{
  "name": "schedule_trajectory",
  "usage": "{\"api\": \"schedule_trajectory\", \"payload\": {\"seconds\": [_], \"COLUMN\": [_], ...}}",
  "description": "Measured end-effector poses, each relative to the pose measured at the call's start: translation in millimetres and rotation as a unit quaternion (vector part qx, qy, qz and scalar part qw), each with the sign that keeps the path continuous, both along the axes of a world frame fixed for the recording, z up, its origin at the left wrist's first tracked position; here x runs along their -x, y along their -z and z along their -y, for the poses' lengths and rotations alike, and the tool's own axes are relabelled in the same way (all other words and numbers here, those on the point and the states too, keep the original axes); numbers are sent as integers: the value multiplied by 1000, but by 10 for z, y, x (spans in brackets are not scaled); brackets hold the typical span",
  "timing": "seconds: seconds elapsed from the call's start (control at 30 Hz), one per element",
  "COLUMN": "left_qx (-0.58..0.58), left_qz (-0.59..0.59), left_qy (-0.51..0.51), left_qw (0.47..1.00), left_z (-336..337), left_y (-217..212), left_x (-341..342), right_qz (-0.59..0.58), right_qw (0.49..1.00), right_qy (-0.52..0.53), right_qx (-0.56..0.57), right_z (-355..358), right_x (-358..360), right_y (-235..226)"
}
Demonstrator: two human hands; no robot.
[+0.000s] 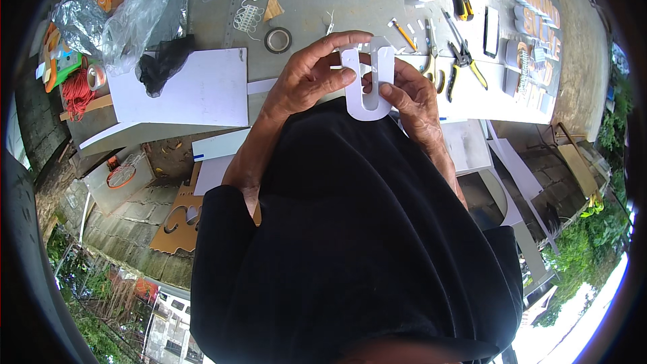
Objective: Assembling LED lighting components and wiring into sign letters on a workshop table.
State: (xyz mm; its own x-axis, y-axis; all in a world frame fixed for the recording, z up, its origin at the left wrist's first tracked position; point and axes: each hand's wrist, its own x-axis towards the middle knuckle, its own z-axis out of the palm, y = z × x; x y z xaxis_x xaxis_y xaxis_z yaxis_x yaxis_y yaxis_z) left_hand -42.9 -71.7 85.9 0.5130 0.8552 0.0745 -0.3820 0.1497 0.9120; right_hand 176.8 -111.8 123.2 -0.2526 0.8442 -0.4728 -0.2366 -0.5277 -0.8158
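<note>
- One white U-shaped plastic piece (pixel 367 87) is held above the table edge, close to the person's chest, between two hands.
- The left hand (pixel 311 75) closes on its left arm, with the fingers curled over the top.
- The right hand (pixel 411 98) pinches its right side; the fingertips are partly hidden behind the piece.
- On the table (pixel 323 0): one tape roll (pixel 278 40), two pliers with yellow handles (pixel 453 62), one white board (pixel 189 87).
- The raised letters (pixel 532 10) are too many and too bent by the lens to count.

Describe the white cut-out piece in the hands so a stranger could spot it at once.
Start at the grey worktable and come to its near edge, where the left hand and right hand meet. Between them is the white U-shaped piece, flat and held up. Unlike the orange letters lying at the right, it is plain white.
</note>
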Motion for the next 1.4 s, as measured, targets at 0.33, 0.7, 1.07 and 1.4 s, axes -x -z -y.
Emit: {"api": "schedule_trajectory", "payload": {"seconds": [0.33,0.7,1.07,1.4], "left_qx": [171,321,64,159], "left_qz": [-72,23,-12,-97], "left_qy": [-169,-237,-4,60], "left_qw": [968,917,998,981], "left_z": [55,-231,-211,61], "left_y": [-308,-334,-404,-425], "left_x": [-387,-679,-120,-30], "right_qz": [545,640,118,91], "right_qw": [704,571,980,990], "right_qy": [115,-33,-42,-33], "right_qx": [-441,-513,-153,-102], "right_z": [-305,-267,-239,93], "right_x": [125,287,-227,-129], "right_y": [-105,-35,-378,-220]}}
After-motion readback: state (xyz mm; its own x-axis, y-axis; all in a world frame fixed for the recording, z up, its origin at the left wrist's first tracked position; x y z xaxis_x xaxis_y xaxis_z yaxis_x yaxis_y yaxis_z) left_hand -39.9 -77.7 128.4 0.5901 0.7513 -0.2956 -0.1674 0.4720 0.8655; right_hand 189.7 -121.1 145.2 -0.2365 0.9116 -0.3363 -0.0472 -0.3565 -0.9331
